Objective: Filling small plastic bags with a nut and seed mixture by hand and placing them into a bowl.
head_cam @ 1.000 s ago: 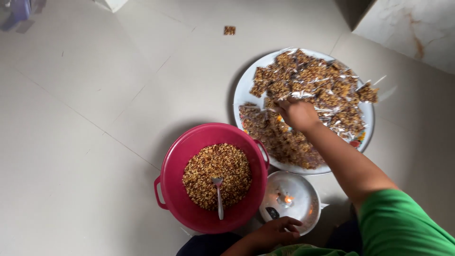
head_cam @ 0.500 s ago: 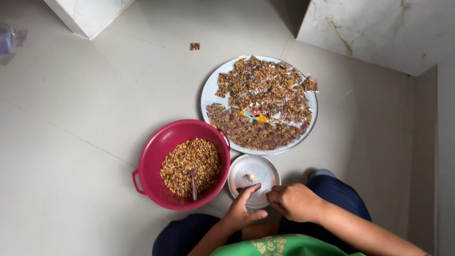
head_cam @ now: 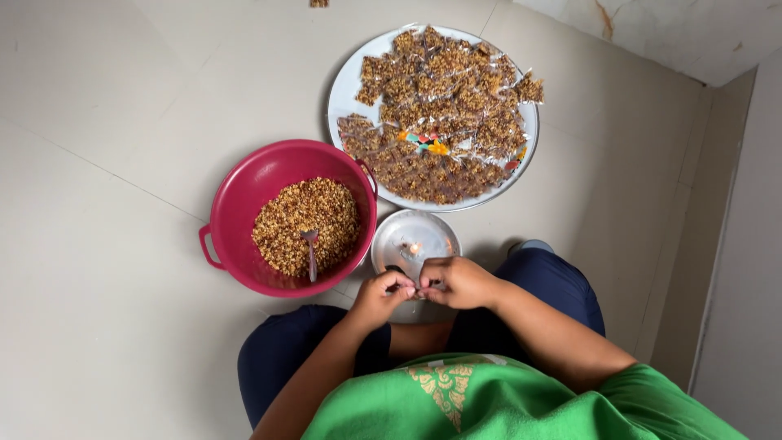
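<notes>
Both hands, left hand (head_cam: 383, 295) and right hand (head_cam: 456, 281), pinch together at the near edge of a small steel plate (head_cam: 415, 239); what they grip is possibly a tiny packet. Left, a red bowl (head_cam: 244, 191) holds nut mix (head_cam: 305, 224) and a spoon (head_cam: 310, 248); far, a white tray (head_cam: 346, 77) carries wrapped brittle squares (head_cam: 444, 106).

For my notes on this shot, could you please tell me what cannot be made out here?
- Head view: whatever the left hand and right hand pinch together is covered by the fingers.
- The small metal plate is partly hidden by both hands.
- The brown square on the floor is cut off by the top edge.
</notes>
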